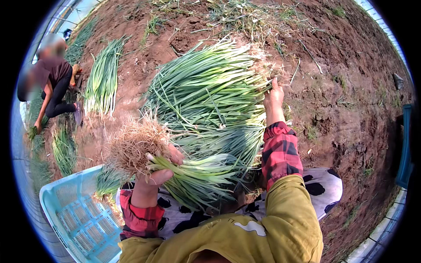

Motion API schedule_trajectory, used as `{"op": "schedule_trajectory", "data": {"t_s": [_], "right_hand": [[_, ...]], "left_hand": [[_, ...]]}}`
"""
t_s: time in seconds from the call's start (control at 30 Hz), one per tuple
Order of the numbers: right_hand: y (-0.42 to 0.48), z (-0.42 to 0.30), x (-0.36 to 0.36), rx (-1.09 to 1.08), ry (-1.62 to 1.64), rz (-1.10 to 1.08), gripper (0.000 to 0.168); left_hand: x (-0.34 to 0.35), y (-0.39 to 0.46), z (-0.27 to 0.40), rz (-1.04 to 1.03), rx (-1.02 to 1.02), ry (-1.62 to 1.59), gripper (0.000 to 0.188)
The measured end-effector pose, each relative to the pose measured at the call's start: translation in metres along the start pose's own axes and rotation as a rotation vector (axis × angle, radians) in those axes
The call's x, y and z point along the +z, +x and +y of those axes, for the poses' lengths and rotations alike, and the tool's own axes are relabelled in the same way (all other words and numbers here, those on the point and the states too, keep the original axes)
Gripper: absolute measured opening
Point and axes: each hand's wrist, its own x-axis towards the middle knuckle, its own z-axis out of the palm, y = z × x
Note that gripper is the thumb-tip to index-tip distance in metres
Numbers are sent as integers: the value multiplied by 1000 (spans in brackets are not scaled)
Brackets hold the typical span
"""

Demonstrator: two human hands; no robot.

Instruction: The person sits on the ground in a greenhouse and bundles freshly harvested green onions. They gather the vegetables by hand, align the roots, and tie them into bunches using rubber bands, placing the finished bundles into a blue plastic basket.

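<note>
My left hand (164,167) is wrapped around a thick bunch of green onions (197,177). Its tangle of dry brown roots (136,144) points left, and the leaves fan out to the right over my lap. A large pile of green onions (204,85) lies on the soil before me, roots to the right. At the root end of that pile, my right hand (274,97) touches the pale stems. Its fingers are partly hidden, so whether they grip any stems is unclear.
A light-blue plastic crate (82,223) stands at my left, with some green onions (111,180) at its far edge. More bundles (103,79) lie on the soil to the left. Another person (54,79) bends down there. A blue container edge (404,148) shows far right.
</note>
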Motion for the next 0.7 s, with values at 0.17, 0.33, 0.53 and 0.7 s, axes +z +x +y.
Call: {"op": "schedule_trajectory", "data": {"t_s": [0.17, 0.33, 0.53, 0.7], "right_hand": [[-69, -79, 53, -258, -96, -394, 31], [-172, -227, 130, -385, 141, -861, 32], [-267, -265, 164, -157, -692, -1140, 23], [-308, -214, 142, 126, -1054, -1312, 22]], "left_hand": [[-2, -11, -2, 15, 69, -32, 41], [10, -26, 7, 89, -46, -137, 37], [26, -35, 28, -5, 166, -183, 41], [41, -34, 34, -194, 226, -172, 41]]}}
